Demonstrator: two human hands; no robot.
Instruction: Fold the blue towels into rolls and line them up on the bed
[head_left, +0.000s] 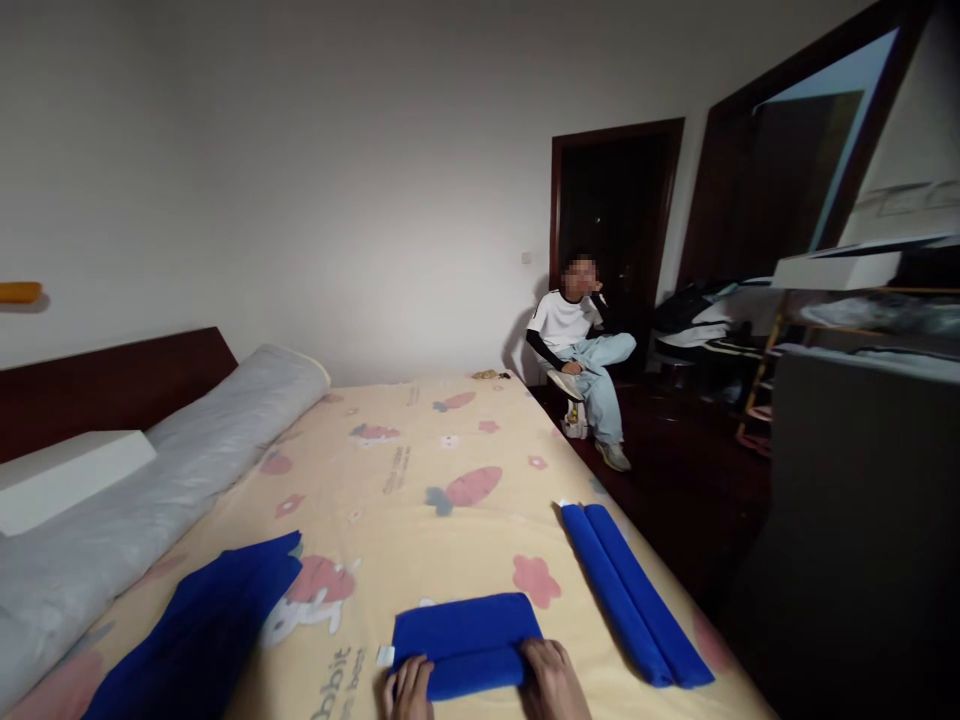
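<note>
A blue towel [469,625] with a small white tag lies on the bed in front of me, its near part folded or rolled into a thick band. My left hand [409,688] grips the left end of that band, fingers curled over it. At the right end, my right hand [553,680] holds the band the same way, its thumb hidden. Two rolled blue towels [634,595] lie side by side to the right of my hands. Another blue towel [199,630] is spread out to the left, running off the bottom edge.
A patterned sheet [420,400] covers the bed. Along its left side lies a grey bolster [225,440] with a white box [75,475] near the headboard [112,375]. Beyond the bed a person [574,350] sits by a dark door. A dark cabinet [862,500] stands right.
</note>
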